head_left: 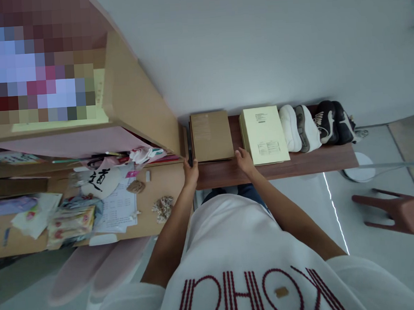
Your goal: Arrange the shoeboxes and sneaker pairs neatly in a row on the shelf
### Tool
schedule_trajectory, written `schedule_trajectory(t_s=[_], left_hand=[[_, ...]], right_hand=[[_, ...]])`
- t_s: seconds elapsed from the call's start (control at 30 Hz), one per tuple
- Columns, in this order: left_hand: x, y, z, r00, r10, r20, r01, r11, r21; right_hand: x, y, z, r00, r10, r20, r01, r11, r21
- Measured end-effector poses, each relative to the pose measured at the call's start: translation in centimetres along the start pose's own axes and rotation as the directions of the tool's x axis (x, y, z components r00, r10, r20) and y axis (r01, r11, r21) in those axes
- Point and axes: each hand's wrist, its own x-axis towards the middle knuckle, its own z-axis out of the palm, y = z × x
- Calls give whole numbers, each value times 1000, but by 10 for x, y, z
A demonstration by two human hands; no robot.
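My left hand (191, 173) is at the front left corner of a flat brown cardboard box (211, 136), next to a thin dark object (189, 149) standing at the box's left side. My right hand (244, 161) touches the box's front right corner, between it and a pale yellow box (264, 135). Both boxes lie on a dark wooden shelf board (274, 168). Further right stand a white shoe pair (299, 128) and a black pair (333, 123). My fingers are partly hidden, so any grip cannot be seen.
A pale wooden shelf unit (140, 98) rises to the left of the board, above a desk (166, 181) strewn with papers and packets. A white wall (256, 44) runs behind the board. A red stool (396, 211) lies on the floor at right.
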Motion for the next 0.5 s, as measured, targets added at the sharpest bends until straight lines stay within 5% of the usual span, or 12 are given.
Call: schedule_trajectory(t_s=[0.13, 0.27, 0.5], left_hand=[[-36, -29, -19, 987, -128, 94, 133, 990, -49], [-71, -55, -27, 977, -170, 132, 182, 979, -86], [-73, -52, -34, 987, -17, 161, 27, 998, -61]], right_hand=[[-36, 33, -13, 986, 120, 114, -128, 989, 67], [-69, 64, -22, 910, 272, 313, -285, 958, -5], [-68, 62, -25, 922, 193, 335, -191, 981, -39]])
